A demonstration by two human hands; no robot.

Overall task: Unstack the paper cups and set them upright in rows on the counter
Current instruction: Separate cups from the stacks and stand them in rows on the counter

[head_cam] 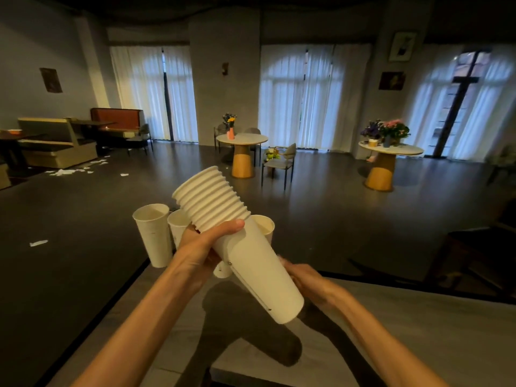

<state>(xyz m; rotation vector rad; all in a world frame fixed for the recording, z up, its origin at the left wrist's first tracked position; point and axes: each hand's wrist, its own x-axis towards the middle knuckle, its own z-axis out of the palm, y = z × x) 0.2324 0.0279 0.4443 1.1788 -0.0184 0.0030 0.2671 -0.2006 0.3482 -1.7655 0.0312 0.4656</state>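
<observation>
Paper cup stack (pixel 237 244) tilted, gripped between left hand (pixel 201 247), right hand (pixel 310 280).

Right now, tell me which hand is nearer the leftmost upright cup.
Left. The left hand holds the stack just beside that cup; the right hand is farther away, at the stack's base.

Dim room, backlit by curtained windows (pixel 300 96); wide-angle bending at edges

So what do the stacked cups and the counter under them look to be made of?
The stack of cups looks like matte off-white paper: thin rolled rims, a visible side seam, no gloss. The counter shows a grey streaked, wood-grain-like surface with a dull sheen, possibly laminate or stained wood; the picture leaves that open. The left hand and right hand hold the stack.
</observation>
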